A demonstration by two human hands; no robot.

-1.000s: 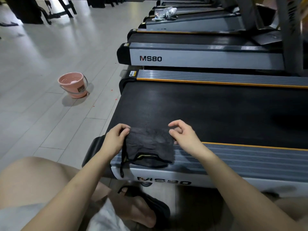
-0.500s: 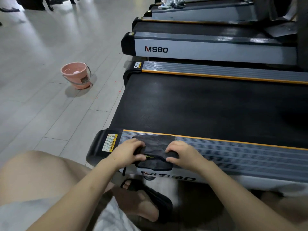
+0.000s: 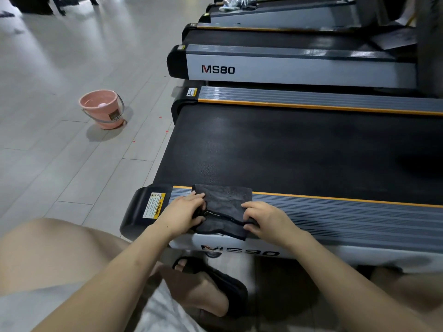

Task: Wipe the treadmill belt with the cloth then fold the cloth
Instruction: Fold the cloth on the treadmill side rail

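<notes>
- Since a second ago the cloth [image 3: 223,207] has been folded toward the person and now lies as a smaller dark pad on the near side rail [image 3: 335,216], no longer reaching onto the belt [image 3: 287,152].
- Left hand [image 3: 183,213]: its grip is curled around the cloth's left edge, fingertips tucked at the fold.
- Right hand [image 3: 266,219]: its grip is curled around the right edge.
- The cloth's near edge overhangs the rail above the MS80 lettering.
- A yellow warning label [image 3: 153,205] sits just left of the left hand.
- A pink bucket [image 3: 103,109] stands on the floor, well apart.
</notes>
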